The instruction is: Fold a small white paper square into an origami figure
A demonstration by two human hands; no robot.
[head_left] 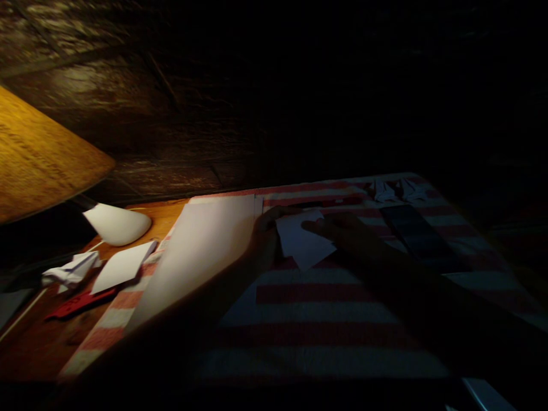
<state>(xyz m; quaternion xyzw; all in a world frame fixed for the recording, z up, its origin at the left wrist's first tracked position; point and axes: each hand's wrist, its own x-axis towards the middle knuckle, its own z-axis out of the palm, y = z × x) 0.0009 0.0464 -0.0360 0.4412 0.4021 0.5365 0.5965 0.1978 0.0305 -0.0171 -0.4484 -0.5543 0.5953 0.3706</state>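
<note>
Between my two hands is a small white piece of paper [303, 238], its lower edge coming to a point as if folded. My left hand [270, 227] grips its left side, mostly in shadow. On the right side, my right hand [338, 231] pinches the paper with the thumb lying on top. Both hands are just above a red and white striped cloth [317, 297]. Under my left forearm lie large white sheets of paper [209, 228]. Darkness hides most of the fingers.
A lamp with a yellow shade [38, 160] and white base [120, 222] stands at left. Near it lie crumpled paper [75, 269], a white pad [124, 265] and a red tool [81, 302]. A dark phone-like slab [422, 237] and folded paper shapes [396, 189] lie at right. A wall rises behind.
</note>
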